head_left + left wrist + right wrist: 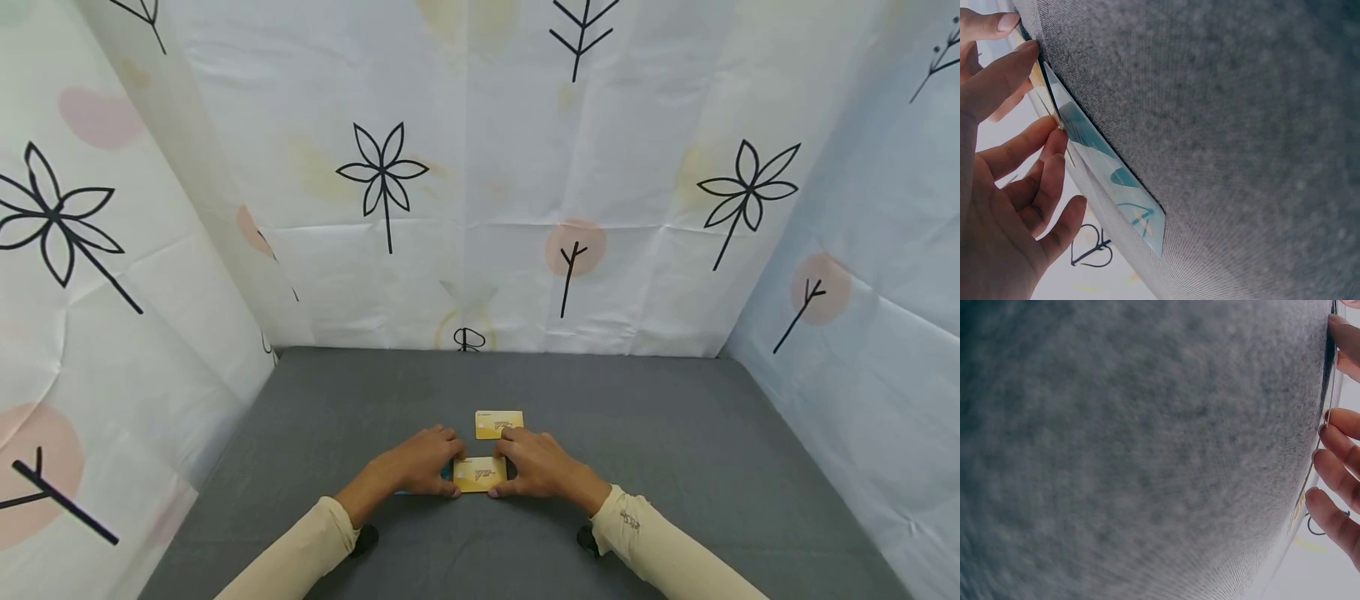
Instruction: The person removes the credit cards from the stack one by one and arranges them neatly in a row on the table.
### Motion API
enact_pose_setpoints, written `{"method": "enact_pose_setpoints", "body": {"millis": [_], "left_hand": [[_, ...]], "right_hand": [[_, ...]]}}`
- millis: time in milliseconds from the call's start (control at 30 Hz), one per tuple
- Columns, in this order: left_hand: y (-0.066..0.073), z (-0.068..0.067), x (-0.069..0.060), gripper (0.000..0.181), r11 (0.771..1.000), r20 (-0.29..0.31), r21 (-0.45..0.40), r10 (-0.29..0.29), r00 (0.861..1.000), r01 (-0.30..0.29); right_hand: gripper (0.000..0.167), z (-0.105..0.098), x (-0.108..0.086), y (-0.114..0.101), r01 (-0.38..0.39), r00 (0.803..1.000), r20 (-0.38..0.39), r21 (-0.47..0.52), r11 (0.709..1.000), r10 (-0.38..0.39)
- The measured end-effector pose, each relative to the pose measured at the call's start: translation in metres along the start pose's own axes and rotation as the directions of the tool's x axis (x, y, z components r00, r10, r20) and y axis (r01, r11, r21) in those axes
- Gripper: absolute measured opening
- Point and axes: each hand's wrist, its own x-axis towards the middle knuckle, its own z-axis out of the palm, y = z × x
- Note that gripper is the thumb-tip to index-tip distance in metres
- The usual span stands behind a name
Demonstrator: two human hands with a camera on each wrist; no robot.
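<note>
Well, cards (478, 475); grey cloth (615, 408); floral drapes (495, 150)

Near card (480, 475) and far card (492, 423) yellow; lower card (1110, 167) pale blue, teal shapes. Surface (615, 408) dark grey. Sleeves (300, 546) cream. Back cloth (495, 142) white, black line-drawn flowers, pinkish discs, yellow smudges.

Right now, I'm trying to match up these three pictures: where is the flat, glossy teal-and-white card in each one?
Left wrist: left of centre, slanting down to the right, beside the fingers of the left hand.
Head: the flat, glossy teal-and-white card is below centre, mostly hidden by that hand.
Right wrist: not visible.
Shared landmark: the dark grey woven-cloth tabletop, in all three.
</note>
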Motion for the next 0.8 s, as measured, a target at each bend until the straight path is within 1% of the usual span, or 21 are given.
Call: {"method": "enact_pose_setpoints", "body": {"millis": [167, 400, 800], "left_hand": [[0.0003, -0.0005, -0.0010, 0.045, 1.000, 0.003, -0.007, -0.002, 1.000, 0.002], [-0.0011, 0.0008, -0.0007, 0.045, 1.000, -0.002, -0.010, -0.011, 1.000, 0.011], [-0.0013, 0.0008, -0.0011, 0.045, 1.000, -0.001, -0.014, -0.012, 1.000, 0.012]], "right_hand": [[0.053, 0.0004, 0.0001, 0.0000, 0.006, 1.000, 0.007, -0.003, 1.000, -0.006], [0.052, -0.0009, 0.0012, -0.0003, 0.016, 1.000, -0.006, -0.010, 1.000, -0.016], [0.049, -0.0008, 0.0010, -0.0013, 0.007, 1.000, 0.004, -0.006, 1.000, -0.007]]}}
